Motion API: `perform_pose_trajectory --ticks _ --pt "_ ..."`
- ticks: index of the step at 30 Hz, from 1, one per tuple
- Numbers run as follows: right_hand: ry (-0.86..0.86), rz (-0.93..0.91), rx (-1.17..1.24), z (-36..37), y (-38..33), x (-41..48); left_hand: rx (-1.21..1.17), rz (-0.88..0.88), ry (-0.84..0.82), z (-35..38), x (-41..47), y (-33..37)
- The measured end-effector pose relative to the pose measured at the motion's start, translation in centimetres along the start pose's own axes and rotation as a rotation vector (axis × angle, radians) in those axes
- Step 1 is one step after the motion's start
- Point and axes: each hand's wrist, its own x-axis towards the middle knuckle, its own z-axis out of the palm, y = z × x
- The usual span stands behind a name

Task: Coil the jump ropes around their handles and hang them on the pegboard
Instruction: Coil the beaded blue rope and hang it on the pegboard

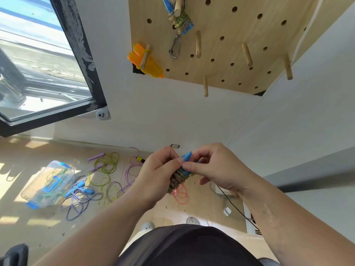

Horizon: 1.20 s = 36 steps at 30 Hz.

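rope bundle (177,179): light, springy cord, coils probably slip loose
left hand (155,175): grip wrapped round the coils
right hand (217,169): grip pinching blue handles (186,156)
best hold: mid-coil

A black-framed window (44,60) fills the upper left of the frame, bright with daylight, and sun lies in pale patches on the beige tiled floor (23,233) at lower left. White walls (172,112) meet in a corner right of centre. A small socket plate (175,146) sits low on the wall near the middle, and a round white fitting (102,114) sits just beneath the window's lower corner. At the right edge a grey ledge (311,179) stands out from the wall.
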Motion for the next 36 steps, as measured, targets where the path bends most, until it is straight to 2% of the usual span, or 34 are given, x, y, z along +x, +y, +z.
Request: perform_pose_trajectory --ticks 2,4,6,9,14,17,21,28,36 --pt "-0.052 0.024 0.001 0.3 0.2 -0.3 0.138 0.034 -0.027 -0.5 0.2 0.1" --pt "-0.035 0.045 0.024 0.7 0.7 -0.4 0.326 0.077 -0.078 -0.8 0.4 0.4" --pt "-0.012 0.062 0.04 1.0 0.9 -0.4 0.397 0.071 -0.095 -0.9 0.6 0.4" --pt "0.039 0.084 0.071 1.2 0.7 0.3 0.201 -0.035 -0.114 -0.5 0.9 0.4" --pt "0.177 0.082 0.12 1.6 -0.2 1.5 -0.215 -0.277 -0.009 0.8 1.5 0.3" --pt "0.306 0.061 0.18 1.9 -0.1 1.7 -0.335 -0.355 -0.009 1.0 1.7 0.4" --pt "0.349 -0.012 0.298 2.0 0.0 1.7 -0.385 -0.209 -0.093 0.7 2.0 0.4" --pt "0.162 -0.063 0.641 -0.4 0.7 1.9 -0.336 -0.112 -0.05 1.5 3.0 1.2" --pt "0.225 -0.163 0.46 -5.7 0.4 3.6 -0.232 -0.026 0.122 5.8 4.9 4.2"
